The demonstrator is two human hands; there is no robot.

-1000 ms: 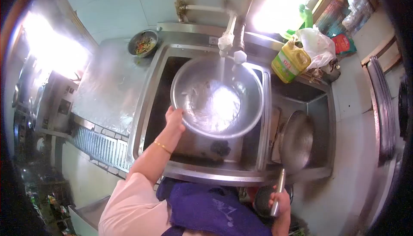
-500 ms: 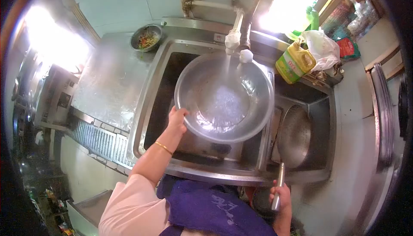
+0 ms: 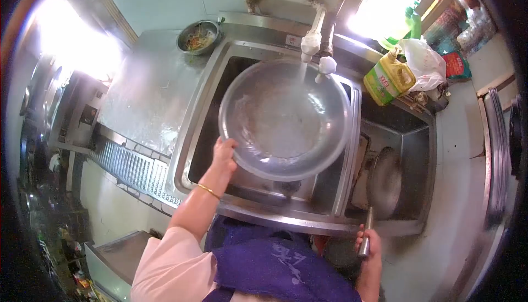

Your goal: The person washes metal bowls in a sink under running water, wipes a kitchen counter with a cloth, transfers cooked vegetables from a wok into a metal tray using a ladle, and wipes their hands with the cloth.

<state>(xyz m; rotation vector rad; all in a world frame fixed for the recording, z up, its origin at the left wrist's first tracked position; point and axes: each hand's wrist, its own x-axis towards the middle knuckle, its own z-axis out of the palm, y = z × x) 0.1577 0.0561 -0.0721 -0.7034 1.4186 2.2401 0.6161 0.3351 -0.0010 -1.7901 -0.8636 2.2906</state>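
A large metal basin (image 3: 280, 120) is over the left sink compartment, under a tap (image 3: 311, 43) with water running into it. My left hand (image 3: 224, 154) grips the basin's left rim, thumb over the edge. At the lower right, my right hand (image 3: 369, 242) is wrapped round the metal handle (image 3: 367, 233) of a pan. The pan's round body (image 3: 385, 184) lies tilted in the right sink compartment.
A small metal bowl (image 3: 199, 38) with food scraps stands on the steel counter (image 3: 154, 87) at the left. Behind the right compartment are a yellow jug (image 3: 389, 79) and a white plastic bag (image 3: 422, 65). A slotted drain (image 3: 132, 167) lies left of the sink.
The view has shifted slightly. The basin has tilted and moved a little left relative to the tap, with my left hand still on its rim. My right hand keeps hold of the pan.
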